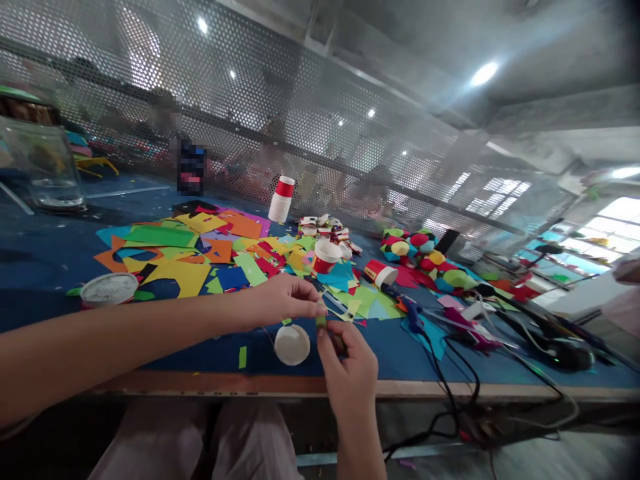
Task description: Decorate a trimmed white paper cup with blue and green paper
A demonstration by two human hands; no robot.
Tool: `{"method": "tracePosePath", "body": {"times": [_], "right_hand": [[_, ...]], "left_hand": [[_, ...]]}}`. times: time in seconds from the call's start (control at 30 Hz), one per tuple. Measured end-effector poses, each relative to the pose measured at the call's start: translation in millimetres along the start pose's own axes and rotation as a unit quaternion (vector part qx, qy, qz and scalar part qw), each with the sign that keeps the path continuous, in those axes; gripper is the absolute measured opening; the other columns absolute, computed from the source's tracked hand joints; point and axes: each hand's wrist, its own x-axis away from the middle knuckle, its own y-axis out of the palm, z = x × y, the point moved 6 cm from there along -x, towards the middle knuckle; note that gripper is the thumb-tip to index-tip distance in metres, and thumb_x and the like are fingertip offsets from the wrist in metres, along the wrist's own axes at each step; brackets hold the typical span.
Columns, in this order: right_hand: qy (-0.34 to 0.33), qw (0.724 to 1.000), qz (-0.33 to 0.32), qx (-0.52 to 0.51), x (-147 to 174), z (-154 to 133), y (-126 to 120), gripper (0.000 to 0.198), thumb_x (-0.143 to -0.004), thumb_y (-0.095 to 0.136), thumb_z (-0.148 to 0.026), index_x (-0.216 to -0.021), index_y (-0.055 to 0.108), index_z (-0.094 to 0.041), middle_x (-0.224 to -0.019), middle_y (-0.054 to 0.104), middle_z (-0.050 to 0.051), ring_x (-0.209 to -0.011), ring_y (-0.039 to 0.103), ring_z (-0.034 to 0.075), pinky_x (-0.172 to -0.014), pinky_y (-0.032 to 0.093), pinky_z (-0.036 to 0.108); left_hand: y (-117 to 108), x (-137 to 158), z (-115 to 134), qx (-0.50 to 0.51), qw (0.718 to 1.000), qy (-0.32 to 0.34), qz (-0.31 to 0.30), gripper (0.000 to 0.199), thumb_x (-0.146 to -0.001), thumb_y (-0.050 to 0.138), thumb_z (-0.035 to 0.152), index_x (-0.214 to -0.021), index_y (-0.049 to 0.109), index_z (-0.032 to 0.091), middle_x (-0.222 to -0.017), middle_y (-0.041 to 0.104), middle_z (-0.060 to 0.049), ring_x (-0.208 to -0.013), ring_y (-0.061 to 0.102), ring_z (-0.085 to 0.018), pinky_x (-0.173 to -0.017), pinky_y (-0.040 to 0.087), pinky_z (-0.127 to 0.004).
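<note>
Over the table's front edge, my left hand [295,300] and my right hand [353,353] meet, each with fingers pinched on a small green paper strip [321,321]. The strip spans the short gap between the fingertips. Just left of my right hand, a white paper cup [292,345] shows its round end on the blue tabletop. Another green strip [243,357] lies flat left of it. Beyond my hands stands a red and white paper cup [326,257], and a similar cup [381,274] is tipped on its side.
A pile of coloured paper scraps [190,250] spreads across the table. At right lie a blue glue gun [413,312], a purple glue gun [470,328] and black cables [453,373]. Stacked cups [281,200] stand behind; a round tin [109,289] and glass jar [50,160] are left.
</note>
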Motion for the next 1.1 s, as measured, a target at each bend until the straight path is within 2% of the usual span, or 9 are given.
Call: {"method": "tracePosePath", "body": {"times": [0.2, 0.43, 0.53, 0.63, 0.73, 0.83, 1.1], "right_hand": [[-0.016, 0.998, -0.012, -0.065, 7.1, -4.3, 5.7, 0.02, -0.095, 0.061, -0.028, -0.076, 0.065, -0.021, -0.064, 0.053, -0.004, -0.056, 0.047, 0.012, -0.051, 0.034, 0.025], [-0.053, 0.993, -0.045, -0.095, 14.9, -12.7, 0.4, 0.028, -0.1, 0.055, -0.036, -0.077, 0.064, -0.023, -0.068, 0.051, -0.003, -0.059, 0.049, 0.014, -0.054, 0.039, 0.026], [-0.027, 0.998, -0.029, -0.04, 12.6, -2.0, -10.1, 0.03, -0.1, 0.055, -0.042, -0.084, 0.07, -0.022, -0.07, 0.055, 0.0, -0.061, 0.051, 0.016, -0.056, 0.04, 0.028], [0.017, 0.998, -0.006, 0.055, 6.0, 17.1, -20.8, 0.032, -0.089, 0.07, -0.049, -0.098, 0.077, -0.018, -0.079, 0.065, 0.006, -0.076, 0.057, 0.025, -0.072, 0.044, 0.037], [0.056, 0.988, -0.032, 0.141, 1.3, 34.0, -20.4, 0.037, -0.077, 0.08, -0.046, -0.098, 0.081, -0.015, -0.086, 0.07, 0.013, -0.089, 0.058, 0.034, -0.085, 0.041, 0.048], [0.084, 0.974, -0.076, 0.196, 1.2, 40.4, -14.2, 0.027, -0.079, 0.077, -0.036, -0.096, 0.083, -0.016, -0.087, 0.072, 0.014, -0.093, 0.058, 0.039, -0.084, 0.037, 0.049], [0.125, 0.958, -0.147, 0.214, -3.5, 40.0, -4.6, 0.01, -0.082, 0.07, -0.026, -0.086, 0.078, -0.021, -0.096, 0.077, 0.009, -0.101, 0.064, 0.036, -0.086, 0.039, 0.045]], "left_hand": [[-1.3, 13.4, 11.8, 0.085, 0.996, -0.031, -0.01, 0.016, -0.088, 0.072, 0.033, -0.086, 0.069, 0.017, -0.074, 0.066, 0.002, -0.071, 0.061, -0.013, -0.068, 0.045, -0.026], [5.4, 23.3, 21.4, 0.115, 0.992, -0.04, -0.034, 0.025, -0.076, 0.077, 0.041, -0.081, 0.068, 0.018, -0.071, 0.067, 0.001, -0.068, 0.06, -0.014, -0.064, 0.042, -0.025], [-6.4, 20.7, 20.2, 0.093, 0.995, -0.035, 0.006, 0.024, -0.077, 0.077, 0.041, -0.082, 0.068, 0.019, -0.073, 0.067, 0.002, -0.072, 0.06, -0.015, -0.068, 0.043, -0.027], [-26.8, 16.6, 17.5, 0.052, 0.997, -0.035, 0.046, 0.014, -0.081, 0.076, 0.031, -0.084, 0.071, 0.018, -0.078, 0.068, 0.002, -0.079, 0.061, -0.016, -0.076, 0.045, -0.028], [-40.5, 14.1, 14.1, 0.01, 0.998, -0.05, 0.032, 0.006, -0.085, 0.076, 0.021, -0.086, 0.071, 0.016, -0.082, 0.069, 0.001, -0.081, 0.063, -0.017, -0.081, 0.049, -0.033], [-44.4, 13.9, 10.1, -0.022, 0.998, -0.066, 0.003, 0.009, -0.09, 0.075, 0.019, -0.088, 0.068, 0.014, -0.084, 0.068, 0.001, -0.08, 0.065, -0.017, -0.081, 0.054, -0.035], [-42.8, 10.5, 2.2, -0.07, 0.995, -0.073, -0.023, 0.009, -0.094, 0.074, 0.02, -0.094, 0.067, 0.014, -0.091, 0.069, 0.0, -0.084, 0.067, -0.017, -0.081, 0.058, -0.036]]}}
